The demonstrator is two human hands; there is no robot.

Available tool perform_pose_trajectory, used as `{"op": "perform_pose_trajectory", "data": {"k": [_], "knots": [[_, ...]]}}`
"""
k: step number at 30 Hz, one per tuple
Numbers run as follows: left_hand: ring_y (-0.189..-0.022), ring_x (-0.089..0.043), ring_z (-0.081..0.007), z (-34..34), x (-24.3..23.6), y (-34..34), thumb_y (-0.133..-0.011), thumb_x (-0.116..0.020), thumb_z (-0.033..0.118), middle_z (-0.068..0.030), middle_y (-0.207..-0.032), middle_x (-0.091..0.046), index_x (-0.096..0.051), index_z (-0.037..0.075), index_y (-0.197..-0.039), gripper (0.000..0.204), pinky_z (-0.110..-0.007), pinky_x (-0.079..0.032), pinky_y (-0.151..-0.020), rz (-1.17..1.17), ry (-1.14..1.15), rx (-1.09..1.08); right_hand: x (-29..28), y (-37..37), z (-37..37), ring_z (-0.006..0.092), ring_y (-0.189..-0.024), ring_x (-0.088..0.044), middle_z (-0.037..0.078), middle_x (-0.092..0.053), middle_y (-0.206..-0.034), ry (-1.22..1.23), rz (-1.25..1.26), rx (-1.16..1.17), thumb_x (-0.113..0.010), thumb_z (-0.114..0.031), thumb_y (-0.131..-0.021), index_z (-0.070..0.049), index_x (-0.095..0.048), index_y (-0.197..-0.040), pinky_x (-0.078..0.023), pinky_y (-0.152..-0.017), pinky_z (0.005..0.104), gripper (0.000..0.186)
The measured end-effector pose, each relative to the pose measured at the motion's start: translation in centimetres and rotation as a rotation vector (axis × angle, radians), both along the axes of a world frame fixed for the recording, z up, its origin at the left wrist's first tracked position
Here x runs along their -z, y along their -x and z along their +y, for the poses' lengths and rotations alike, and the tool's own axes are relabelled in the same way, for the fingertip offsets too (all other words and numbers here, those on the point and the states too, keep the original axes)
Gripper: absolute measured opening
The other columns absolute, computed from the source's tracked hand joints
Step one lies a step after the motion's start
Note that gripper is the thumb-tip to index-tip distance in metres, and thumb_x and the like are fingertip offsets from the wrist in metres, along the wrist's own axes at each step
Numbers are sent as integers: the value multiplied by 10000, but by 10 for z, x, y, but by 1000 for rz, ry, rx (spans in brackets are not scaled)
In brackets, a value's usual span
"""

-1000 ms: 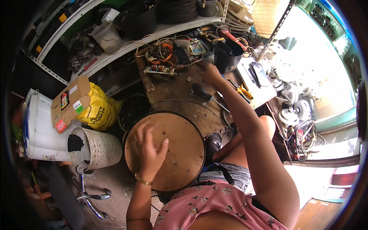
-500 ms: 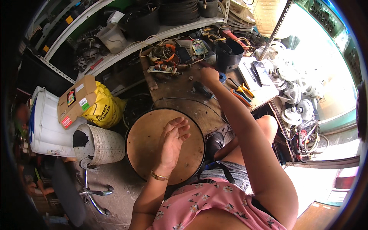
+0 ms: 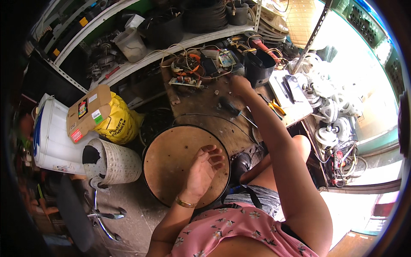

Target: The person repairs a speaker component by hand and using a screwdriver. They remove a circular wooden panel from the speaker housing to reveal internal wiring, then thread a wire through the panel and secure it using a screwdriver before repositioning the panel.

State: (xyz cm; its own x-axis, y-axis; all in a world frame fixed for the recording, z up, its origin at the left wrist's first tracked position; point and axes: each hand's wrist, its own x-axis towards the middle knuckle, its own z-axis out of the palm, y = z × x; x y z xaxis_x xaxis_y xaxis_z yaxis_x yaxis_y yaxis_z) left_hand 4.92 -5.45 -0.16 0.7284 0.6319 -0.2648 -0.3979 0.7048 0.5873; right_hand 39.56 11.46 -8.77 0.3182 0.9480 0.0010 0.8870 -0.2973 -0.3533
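Note:
My left hand [image 3: 203, 174], a gold band at its wrist, hovers palm up over a round wooden board [image 3: 168, 154] with a dark rim. Its fingers are loosely curled but apart, with nothing in them. My right hand [image 3: 241, 86] reaches to the low wooden workbench [image 3: 195, 103], just in front of a black bin [image 3: 259, 70]. Its fingers look closed and point away; whatever they hold is hidden. A screwdriver [image 3: 231, 107] lies near that wrist. Pliers with orange and yellow handles [image 3: 274, 107] rest right of my forearm, which partly covers them.
A circuit board [image 3: 185, 81] and an orange ring with wires [image 3: 188, 64] sit at the bench's far left. White motor-like parts [image 3: 329, 107] are heaped on the right. Left of the round board stand a perforated white basket [image 3: 122, 160] and a yellow bag [image 3: 117, 122] beside a cardboard box [image 3: 89, 111].
My left hand has drifted right over the round board. My right hand has shifted slightly right, and more of the screwdriver shows. The blue roll beside it is out of sight. The whole view has shifted a little.

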Motion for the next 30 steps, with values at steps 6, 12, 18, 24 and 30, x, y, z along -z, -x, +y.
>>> {"op": "perform_pose_trajectory", "data": {"k": [6,12,18,24,30], "knots": [[-1114,-565,-225,5,18,-4,-999,-426,302,-67,-1185,-583,-534,98,-1228,325,-409,-428,-1018,-135,325,-73,-17,52,-61,118,-622,-556,4,-638,-834,-305,1611,-59,-587,-132,-919,-66,-648,-1141,-464,-563,258,240],[-1211,-510,-253,15,48,-24,-1016,-387,303,-96,-1243,-565,-513,43,-1256,376,-433,-408,-1055,-288,465,-197,-66,198,-166,118,-795,-584,31,-626,-870,-388,1240,-144,-529,-63,-942,-33,-622,-1063,-479,-680,290,156],[-1258,-485,-225,21,47,-35,-1027,-275,318,-79,-1271,-581,-567,76,-1222,426,-373,-296,-1132,-338,307,-232,-68,220,-193,262,-892,-621,138,-655,-952,-726,630,-432,-610,42,-820,16,-638,-933,-488,-829,342,120],[-974,-593,-134,13,60,-20,-1013,-437,319,-23,-1018,-624,-571,75,-1215,344,-306,-488,-891,-455,297,-75,-88,222,-202,263,-919,-643,153,-678,-965,-716,971,-408,-641,25,-822,24,-653,-920,-496,-844,347,99],[-597,-386,-29,13,10,31,-996,-531,272,74,-744,-486,-622,56,-1172,293,-184,-334,-541,262,-127,5,-74,164,-203,229,-814,-689,160,-683,-966,-644,1831,-39,-647,42,-848,58,-661,-921,-566,-783,348,76]]}}
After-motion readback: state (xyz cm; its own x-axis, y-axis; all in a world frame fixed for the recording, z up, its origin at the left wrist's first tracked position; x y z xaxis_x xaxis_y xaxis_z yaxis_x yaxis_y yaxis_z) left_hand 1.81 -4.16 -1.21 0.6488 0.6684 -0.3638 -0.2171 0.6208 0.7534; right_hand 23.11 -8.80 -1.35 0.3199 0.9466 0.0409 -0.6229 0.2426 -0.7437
